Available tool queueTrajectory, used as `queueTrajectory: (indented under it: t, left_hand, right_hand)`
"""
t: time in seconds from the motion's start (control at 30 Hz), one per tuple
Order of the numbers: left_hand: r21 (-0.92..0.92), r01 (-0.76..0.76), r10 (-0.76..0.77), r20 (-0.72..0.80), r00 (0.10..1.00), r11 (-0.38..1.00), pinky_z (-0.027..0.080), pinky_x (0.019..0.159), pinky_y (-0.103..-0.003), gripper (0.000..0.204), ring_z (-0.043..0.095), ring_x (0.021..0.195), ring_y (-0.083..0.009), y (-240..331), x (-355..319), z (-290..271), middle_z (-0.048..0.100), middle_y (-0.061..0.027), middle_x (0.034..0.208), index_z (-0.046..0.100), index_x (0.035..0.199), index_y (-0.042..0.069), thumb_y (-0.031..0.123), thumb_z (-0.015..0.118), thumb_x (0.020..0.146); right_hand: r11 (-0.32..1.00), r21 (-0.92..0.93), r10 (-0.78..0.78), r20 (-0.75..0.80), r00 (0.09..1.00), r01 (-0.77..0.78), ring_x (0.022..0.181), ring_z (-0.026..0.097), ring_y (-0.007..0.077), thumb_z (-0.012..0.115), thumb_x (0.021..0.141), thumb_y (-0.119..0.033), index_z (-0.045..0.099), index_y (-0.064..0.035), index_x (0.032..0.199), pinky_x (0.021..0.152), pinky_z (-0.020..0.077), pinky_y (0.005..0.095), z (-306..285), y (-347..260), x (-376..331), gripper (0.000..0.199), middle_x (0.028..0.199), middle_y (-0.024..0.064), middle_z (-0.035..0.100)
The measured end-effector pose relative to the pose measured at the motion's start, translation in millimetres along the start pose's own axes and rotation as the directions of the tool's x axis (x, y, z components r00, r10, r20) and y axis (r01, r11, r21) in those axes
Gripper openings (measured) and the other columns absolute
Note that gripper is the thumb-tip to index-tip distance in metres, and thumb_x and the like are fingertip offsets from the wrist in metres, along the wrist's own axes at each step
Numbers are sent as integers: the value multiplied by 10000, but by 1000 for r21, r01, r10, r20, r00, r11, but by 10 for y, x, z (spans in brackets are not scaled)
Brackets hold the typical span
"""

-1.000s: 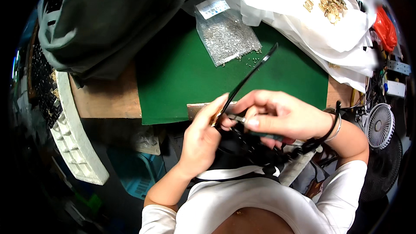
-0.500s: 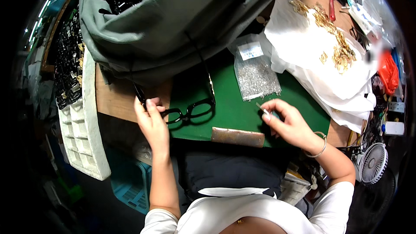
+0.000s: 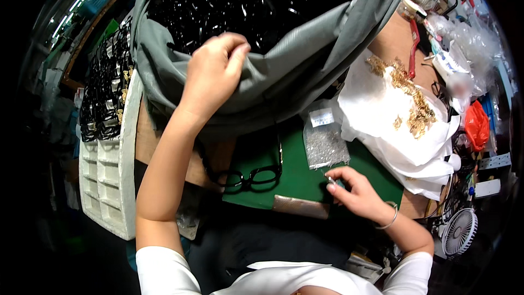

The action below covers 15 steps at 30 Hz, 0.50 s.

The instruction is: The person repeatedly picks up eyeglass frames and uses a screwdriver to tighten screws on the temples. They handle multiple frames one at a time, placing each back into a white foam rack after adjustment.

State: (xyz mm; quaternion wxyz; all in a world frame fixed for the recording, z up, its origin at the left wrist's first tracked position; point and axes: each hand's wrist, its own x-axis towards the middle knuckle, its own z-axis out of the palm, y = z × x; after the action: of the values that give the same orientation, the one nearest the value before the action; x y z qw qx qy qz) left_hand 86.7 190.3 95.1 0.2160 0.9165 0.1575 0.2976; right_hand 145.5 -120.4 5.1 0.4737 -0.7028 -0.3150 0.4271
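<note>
The left hand point(image 3: 214, 74) is raised over the near rim of a big grey bag point(image 3: 316, 54), its fingers loosely curled and the thumb brought close to the forefinger; whether anything is gripped there cannot be told. Just beyond those fingertips, glossy black pieces point(image 3: 262, 3) are heaped in the bag. By the right hand point(image 3: 357, 194), a slim metal piece point(image 3: 330, 179) is pinched between thumb and forefinger, with almost no gap left.

A pair of black glasses point(image 3: 248, 181) is laid on a green mat point(image 3: 363, 159), to the left of the right fingers and apart from them, and well below the left ones, toward the body. Its front is stretched left to right, and its arms are pointed away from the body, toward the bag. The right hand is the nearer to the glasses; by the left, the heap is more closely approached. Beyond the right fingertips, a clear packet point(image 3: 327, 146) is set.
</note>
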Motion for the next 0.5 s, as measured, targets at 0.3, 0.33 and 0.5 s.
queueTrajectory:
  t: [0.3,0.33,0.5]
  left_hand:
    - [509,330,-494,228,839,795,463,729,-376,510,606,815,-319,-740,834,-172,612,-218,842,622,822,-46,449,599,697]
    - [530,315,-449,144,882,788,458,743,-386,489,600,818,-333,-796,804,-51,609,-217,842,625,782,-46,436,591,706]
    - [59,395,-393,-41,919,917,434,628,-322,377,545,683,-161,-776,1256,-332,609,-74,742,614,926,19,358,597,761]
  right_hand:
    - [983,122,148,-79,986,-137,622,513,57,563,834,-142,515,-4,1011,537,439,196,-59,-104,-126,230,821,22,525]
    - [989,89,122,-66,990,-116,623,518,61,564,834,-146,518,-5,1008,539,437,196,-27,-107,-138,229,828,27,529]
    - [997,-69,34,-113,993,-42,718,546,149,586,800,-177,539,1,974,641,445,262,-160,-40,-199,254,901,105,550]
